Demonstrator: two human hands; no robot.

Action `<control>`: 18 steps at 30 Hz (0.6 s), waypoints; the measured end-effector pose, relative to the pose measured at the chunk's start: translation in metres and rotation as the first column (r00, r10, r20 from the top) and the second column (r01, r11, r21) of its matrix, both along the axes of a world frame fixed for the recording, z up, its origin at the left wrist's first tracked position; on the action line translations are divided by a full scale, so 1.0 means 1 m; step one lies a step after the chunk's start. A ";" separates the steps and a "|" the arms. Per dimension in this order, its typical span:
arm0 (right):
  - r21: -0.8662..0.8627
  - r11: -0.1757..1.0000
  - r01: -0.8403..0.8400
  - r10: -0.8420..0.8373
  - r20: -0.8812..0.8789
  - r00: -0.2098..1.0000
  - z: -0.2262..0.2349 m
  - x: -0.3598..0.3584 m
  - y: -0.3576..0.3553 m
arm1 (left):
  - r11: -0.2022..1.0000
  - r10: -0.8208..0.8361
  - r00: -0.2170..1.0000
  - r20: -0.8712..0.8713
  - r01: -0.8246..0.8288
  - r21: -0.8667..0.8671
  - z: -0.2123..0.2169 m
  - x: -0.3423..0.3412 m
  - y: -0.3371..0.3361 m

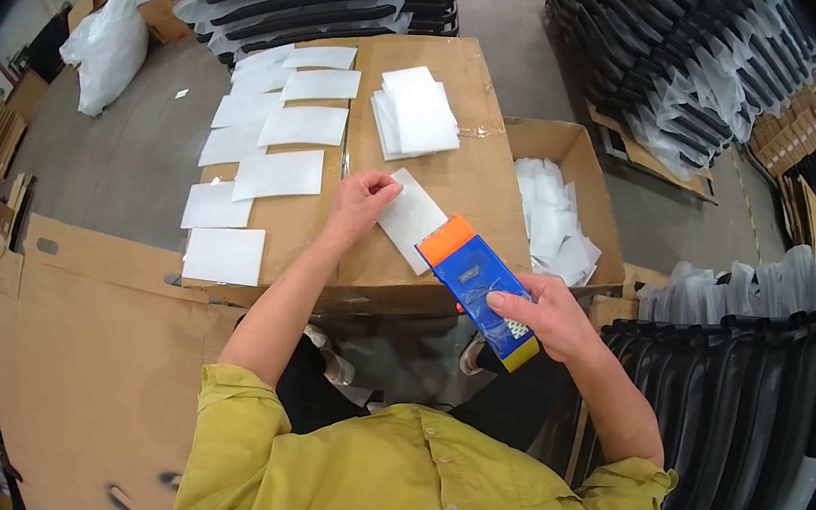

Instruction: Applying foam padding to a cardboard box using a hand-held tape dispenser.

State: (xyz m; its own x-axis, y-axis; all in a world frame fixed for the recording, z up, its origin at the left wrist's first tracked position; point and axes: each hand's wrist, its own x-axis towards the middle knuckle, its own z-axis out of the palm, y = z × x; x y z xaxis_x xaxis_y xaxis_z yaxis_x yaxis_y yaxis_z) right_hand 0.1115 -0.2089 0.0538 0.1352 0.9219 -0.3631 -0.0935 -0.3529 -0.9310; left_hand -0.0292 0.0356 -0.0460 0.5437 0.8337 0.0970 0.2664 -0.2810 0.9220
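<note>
Gripping the blue-and-orange handheld tool, my right hand wraps its near end with the thumb on top, at the near right edge of the cardboard worktop. The tool's orange head reaches over the end of a white sheet, which lies aslant at the worktop's near middle. From this remote view I cannot tell whether head and sheet touch. My left hand has its fingers drawn in narrow at the sheet's far left corner; whether they pinch it or only press it, I cannot make out.

A light hold there could, I judge, let the sheet skid or twist if the head drags on it. The tool's tail juts past the worktop's near edge, so a loose right grip might drop it floorward. My left forearm passes close to the overlapping rows of sheets on the worktop's left; a careless sweep could shove them askew. The uneven pile at the worktop's far middle might slide if knocked.
</note>
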 end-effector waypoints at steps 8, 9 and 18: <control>-0.024 0.998 0.055 -0.056 -0.055 0.997 0.001 -0.010 -0.013 | 0.979 -0.047 0.993 -0.109 0.067 0.190 0.025 0.000 -0.004; -0.025 0.998 0.058 -0.059 -0.052 0.997 0.000 -0.011 -0.013 | 0.980 -0.049 0.993 -0.106 0.069 0.189 0.023 -0.002 -0.003; -0.083 0.996 0.020 -0.025 -0.060 0.998 0.006 0.000 0.001 | 0.946 0.019 0.994 -0.110 0.017 0.324 0.007 -0.008 -0.007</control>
